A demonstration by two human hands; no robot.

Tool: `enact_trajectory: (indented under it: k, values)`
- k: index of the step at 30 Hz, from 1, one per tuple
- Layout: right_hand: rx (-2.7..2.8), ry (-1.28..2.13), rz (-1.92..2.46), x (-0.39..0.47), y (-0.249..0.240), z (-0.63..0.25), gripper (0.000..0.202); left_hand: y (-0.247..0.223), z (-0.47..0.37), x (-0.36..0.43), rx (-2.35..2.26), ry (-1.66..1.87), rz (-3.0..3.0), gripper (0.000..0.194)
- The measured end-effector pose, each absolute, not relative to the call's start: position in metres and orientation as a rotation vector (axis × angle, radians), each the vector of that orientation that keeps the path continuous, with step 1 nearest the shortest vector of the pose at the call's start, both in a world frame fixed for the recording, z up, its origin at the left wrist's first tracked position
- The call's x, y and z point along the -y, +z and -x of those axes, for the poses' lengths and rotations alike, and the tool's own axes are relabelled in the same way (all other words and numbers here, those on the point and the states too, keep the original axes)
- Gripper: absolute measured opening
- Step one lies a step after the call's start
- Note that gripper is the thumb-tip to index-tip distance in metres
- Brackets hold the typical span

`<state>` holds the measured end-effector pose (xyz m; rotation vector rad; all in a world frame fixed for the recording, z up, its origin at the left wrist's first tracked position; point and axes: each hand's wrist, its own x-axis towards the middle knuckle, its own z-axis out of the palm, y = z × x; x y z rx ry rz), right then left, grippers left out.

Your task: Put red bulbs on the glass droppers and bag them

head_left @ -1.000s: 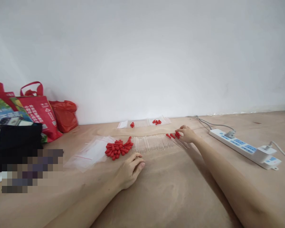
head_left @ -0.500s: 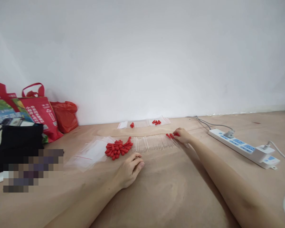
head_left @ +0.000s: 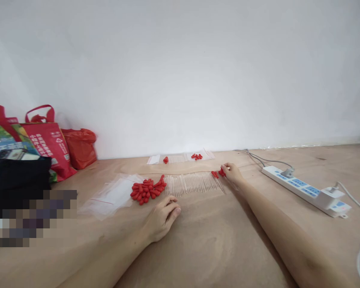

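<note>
My right hand (head_left: 231,173) is closed at the right end of a row of thin clear tubes (head_left: 192,183), pinching a red rubber bulb (head_left: 222,172). A clear tube beneath that hand runs toward the wrist, partly covered by it. Just left of the fingertips lie a couple of loose red bulbs (head_left: 215,174). My left hand (head_left: 163,219) rests on the table below the row, loosely curled with thumb and fingers a little apart and nothing visible in it. Beyond its fingertips is a heap of red rubber bulbs (head_left: 145,191), beside flat clear zip bags (head_left: 108,197).
Against the wall lies a clear bag (head_left: 187,153) with more bulbs and tubes. A white power strip (head_left: 303,189) with plugs and cables is on the right. Red shopping bags (head_left: 49,146) and a black cloth bag (head_left: 21,180) stand at the left.
My right hand has shifted slightly within the same spot, showing more of the bulb in its fingers. The left hand stays in place while the view tilts a little.
</note>
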<state>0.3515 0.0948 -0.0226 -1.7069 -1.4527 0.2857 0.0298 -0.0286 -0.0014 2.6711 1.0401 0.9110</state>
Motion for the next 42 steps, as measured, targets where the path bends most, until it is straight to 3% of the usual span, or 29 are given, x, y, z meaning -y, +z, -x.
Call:
enact_trajectory:
  k: [3,12,17,23,29,34,42]
  values:
    - [1.284,0.327,1.807,-0.093,-0.021,-0.355,0.038,-0.001,-0.03,0.029,-1.053,0.908,-2.672,0.026]
    - [1.173,0.632,1.884,-0.078,-0.014,-0.356,0.029,-0.001,-0.03,0.029,-1.078,0.996,-2.706,0.019]
    - [1.185,0.593,1.813,-0.065,-0.014,-0.355,0.03,0.006,-0.035,0.014,-1.284,1.064,-2.729,0.012]
    - [1.209,0.342,1.634,-0.041,-0.024,-0.345,0.029,0.03,-0.051,-0.031,-1.828,0.8,-2.581,0.01]
    - [1.369,0.464,1.214,-0.021,-0.028,-0.3,0.03,0.042,-0.077,-0.068,-2.102,0.557,-2.368,0.014]
    - [1.604,0.403,1.099,-0.015,-0.031,-0.279,0.019,0.041,-0.096,-0.079,-2.23,0.351,-2.213,0.024]
    - [1.709,0.211,1.126,-0.014,-0.036,-0.281,0.011,0.046,-0.104,-0.085,-2.208,0.236,-2.086,0.02]
